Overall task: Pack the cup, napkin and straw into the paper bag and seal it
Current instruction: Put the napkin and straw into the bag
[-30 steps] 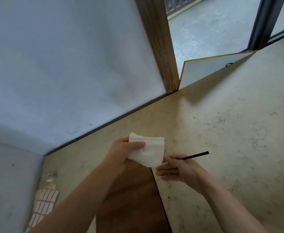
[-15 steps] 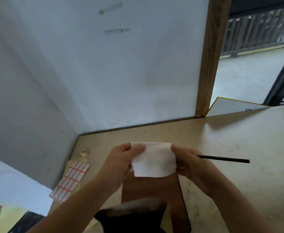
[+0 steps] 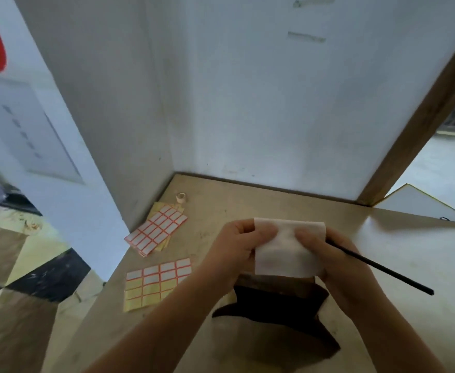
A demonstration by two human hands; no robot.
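Observation:
A folded white napkin [image 3: 285, 254] is held up between both hands above the table. My left hand [image 3: 234, 251] pinches its left edge and my right hand [image 3: 336, 259] pinches its right edge. The right hand also grips a thin black straw [image 3: 388, 273], which points down and to the right. Directly under the napkin stands the brown paper bag [image 3: 277, 321], its dark mouth open toward me. No cup is in view.
Two sheets of red-bordered sticker labels [image 3: 157, 232] [image 3: 157, 284] lie on the beige table [image 3: 396, 265] to the left, with a small tape roll [image 3: 181, 197] behind them. White walls close the corner. A wooden post [image 3: 415, 130] and a white board [image 3: 425, 205] are at right.
The view has swung left and down, bringing the stickers and the bag's mouth into sight. My right hand has joined the left on the napkin while still keeping the straw.

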